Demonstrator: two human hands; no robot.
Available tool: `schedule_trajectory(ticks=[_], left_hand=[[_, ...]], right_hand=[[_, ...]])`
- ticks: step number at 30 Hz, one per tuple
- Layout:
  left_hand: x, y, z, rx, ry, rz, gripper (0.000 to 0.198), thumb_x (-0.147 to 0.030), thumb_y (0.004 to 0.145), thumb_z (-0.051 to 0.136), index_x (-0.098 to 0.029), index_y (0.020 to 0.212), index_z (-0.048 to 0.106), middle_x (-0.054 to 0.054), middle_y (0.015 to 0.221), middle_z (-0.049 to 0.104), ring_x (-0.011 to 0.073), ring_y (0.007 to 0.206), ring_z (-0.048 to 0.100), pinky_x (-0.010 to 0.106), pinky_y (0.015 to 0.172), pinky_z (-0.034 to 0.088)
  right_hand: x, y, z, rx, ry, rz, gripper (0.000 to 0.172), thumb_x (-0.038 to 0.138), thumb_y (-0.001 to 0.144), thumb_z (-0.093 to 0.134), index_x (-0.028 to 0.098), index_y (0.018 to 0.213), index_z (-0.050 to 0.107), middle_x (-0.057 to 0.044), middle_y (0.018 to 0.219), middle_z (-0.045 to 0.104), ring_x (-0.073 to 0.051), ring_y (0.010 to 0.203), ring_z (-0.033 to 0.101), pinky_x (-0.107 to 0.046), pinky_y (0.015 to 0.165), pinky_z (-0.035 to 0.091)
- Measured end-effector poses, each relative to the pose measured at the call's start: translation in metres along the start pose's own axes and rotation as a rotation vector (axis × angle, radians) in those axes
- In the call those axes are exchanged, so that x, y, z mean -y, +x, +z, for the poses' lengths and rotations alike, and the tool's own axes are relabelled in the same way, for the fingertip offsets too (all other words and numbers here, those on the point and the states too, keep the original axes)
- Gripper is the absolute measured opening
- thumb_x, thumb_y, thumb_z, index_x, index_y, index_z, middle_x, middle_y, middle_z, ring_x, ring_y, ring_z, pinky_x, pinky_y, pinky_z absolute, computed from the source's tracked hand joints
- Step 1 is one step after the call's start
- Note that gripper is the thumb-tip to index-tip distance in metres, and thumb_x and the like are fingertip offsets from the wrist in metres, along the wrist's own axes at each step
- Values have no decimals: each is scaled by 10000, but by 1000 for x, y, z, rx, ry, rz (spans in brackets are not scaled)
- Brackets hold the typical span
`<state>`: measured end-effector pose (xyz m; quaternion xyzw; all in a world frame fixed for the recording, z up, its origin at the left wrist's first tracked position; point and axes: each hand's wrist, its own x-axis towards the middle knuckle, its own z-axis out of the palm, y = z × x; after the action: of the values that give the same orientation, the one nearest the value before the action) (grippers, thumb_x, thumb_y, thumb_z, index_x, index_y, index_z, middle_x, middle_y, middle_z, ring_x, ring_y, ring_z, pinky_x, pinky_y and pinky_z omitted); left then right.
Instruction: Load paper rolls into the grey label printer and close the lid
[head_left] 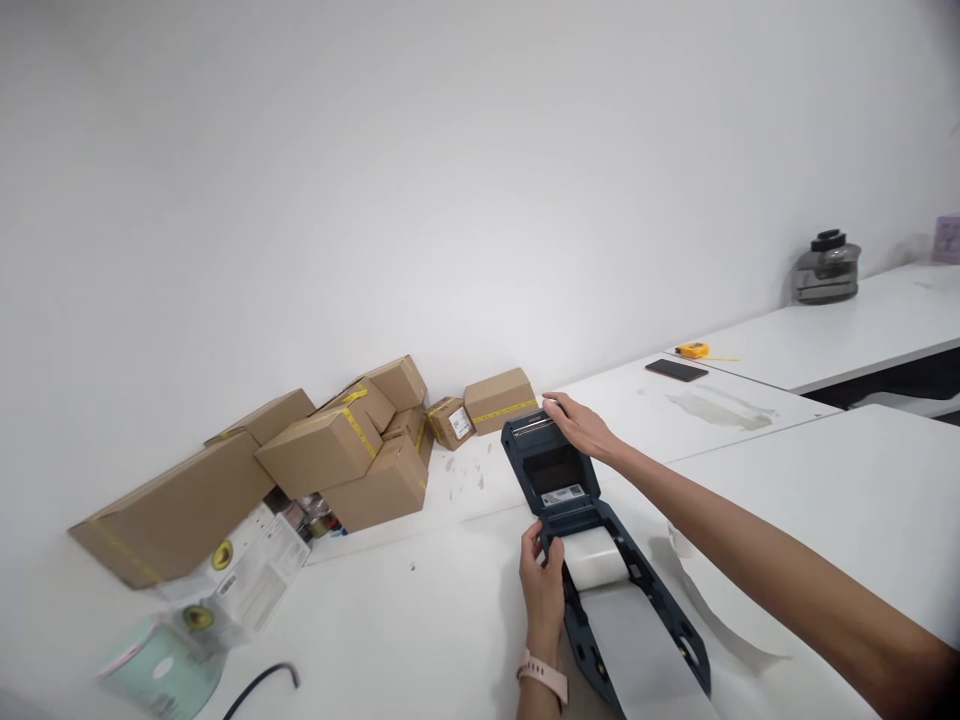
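A dark blue label printer (pixel 652 610) lies on the white table with its lid (pixel 551 460) swung up. Inside it sits a white label roll (pixel 596 558), and a wide strip of its paper (pixel 637 650) runs toward me out of the bottom of the view. My right hand (pixel 581 422) grips the top edge of the raised lid, the fingers over its far side. At the left side of the printer, by the hinge and the roll, my left hand (pixel 543 580) is curled round the body's edge, thumb on the inner side.
Several cardboard boxes (pixel 319 450) are piled at the wall on the left, with clear packaging (pixel 259 570) and a mint-green pack (pixel 165 670) in front. A black cable (pixel 259 685) lies nearby. Farther right are a phone (pixel 676 370), a yellow tape measure (pixel 693 350) and a loose paper strip (pixel 712 620).
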<state>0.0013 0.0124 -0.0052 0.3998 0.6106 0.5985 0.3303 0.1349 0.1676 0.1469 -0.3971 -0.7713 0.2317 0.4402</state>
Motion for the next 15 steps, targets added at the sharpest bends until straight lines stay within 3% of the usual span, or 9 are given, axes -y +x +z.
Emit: schedule_trajectory(ticks=[4,7,9,11,12,14,15], left_hand=[[1,2,-1,17,-7,13,534,-418,821,612,-123,1265,579,158,1360,583,249,1266,529,308,1025,420],[2,3,-3,32,-9,22,512,-393,828,609,-130,1267,590,147,1377,576,249,1278,522,305,1026,420],[3,5,-5,50,-16,27,524,-395,814,633,-123,1261,601,152,1348,600,258,1260,540,312,1023,426],[5,8,-6,71,-28,39,543,-406,801,652,-115,1257,605,159,1324,618,263,1230,567,317,1015,436],[6,10,-7,79,-35,47,551,-413,800,653,-113,1260,602,160,1321,621,261,1219,576,316,1012,439],[9,13,-8,88,-43,60,553,-420,805,648,-115,1263,598,160,1321,622,254,1208,586,310,1010,441],[10,14,-8,90,-42,62,550,-421,806,646,-117,1262,599,159,1321,622,252,1206,588,308,1010,441]], right_hand=[[7,-5,-8,-31,6,-39,556,556,976,328,176,1342,502,-146,1305,628,-329,1181,593,-491,967,472],[11,-40,-15,-163,21,-142,451,495,966,407,207,1300,502,-121,1310,602,-280,1220,544,-444,1026,425],[7,-72,-14,-197,54,-229,313,435,985,388,225,1079,600,-92,1052,684,-245,1008,627,-402,906,486],[-5,-102,-8,80,28,-252,292,397,977,406,233,906,638,-60,890,691,-217,837,647,-358,772,516],[-12,-113,-3,202,1,-248,258,376,953,447,235,912,658,-58,902,700,-221,841,655,-357,759,520],[-28,-125,10,407,-63,-241,242,336,872,547,251,1052,685,-67,1053,713,-255,963,666,-383,817,524],[-36,-127,17,469,-98,-245,338,321,816,600,262,1141,673,-74,1147,700,-279,1046,653,-407,866,516]])
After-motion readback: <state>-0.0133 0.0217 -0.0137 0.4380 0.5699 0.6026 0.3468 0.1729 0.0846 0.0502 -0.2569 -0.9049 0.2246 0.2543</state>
